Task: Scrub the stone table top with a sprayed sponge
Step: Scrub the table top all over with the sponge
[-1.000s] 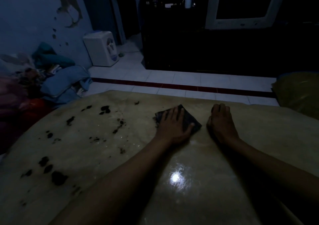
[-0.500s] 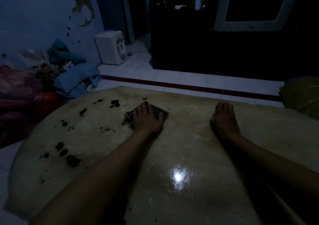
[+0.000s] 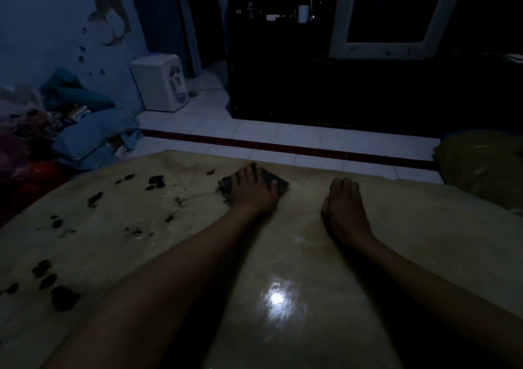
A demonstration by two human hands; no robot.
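Observation:
The pale, wet stone table top fills the lower half of the view and carries several dark stains on its left side. A dark sponge lies flat near the far edge. My left hand presses down on it with straight fingers spread over its top. To its right, my right hand rests on the bare stone, fingers loosely together, holding nothing.
Past the far edge is a white tiled floor with a dark red stripe. A white appliance stands by the wall. Clothes are heaped at the left, a dark cabinet stands behind, and an olive cushion lies at the right.
My left hand slid the sponge left across the stone, then back to the right toward the far edge. My right hand stayed resting in place.

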